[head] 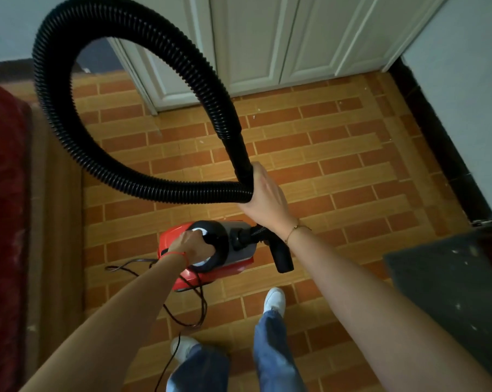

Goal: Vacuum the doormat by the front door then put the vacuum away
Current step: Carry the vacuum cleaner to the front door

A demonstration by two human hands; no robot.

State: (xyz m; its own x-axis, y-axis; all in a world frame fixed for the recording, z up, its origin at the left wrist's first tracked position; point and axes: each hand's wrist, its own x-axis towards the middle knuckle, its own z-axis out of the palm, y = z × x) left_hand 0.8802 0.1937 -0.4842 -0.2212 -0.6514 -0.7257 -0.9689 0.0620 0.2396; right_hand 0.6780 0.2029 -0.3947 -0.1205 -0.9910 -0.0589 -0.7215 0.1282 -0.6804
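Observation:
A small red and black canister vacuum [233, 250] hangs just above the brick-patterned floor in front of my feet. My left hand [192, 246] is closed around its black top handle. Its black ribbed hose [103, 165] loops high to the left and comes back down to my right hand [263, 193], which grips two parts of the hose together near the cuff. A short black nozzle [281, 256] hangs down at the right of the vacuum body. A dark doormat [448, 281] lies at the right edge, flecked with pale bits.
The power cord [191, 309] trails in loops on the floor by my left shoe. White panelled doors [267, 46] stand ahead. A dark red piece of furniture [4, 222] runs along the left. A dark skirting [437, 142] lines the right wall.

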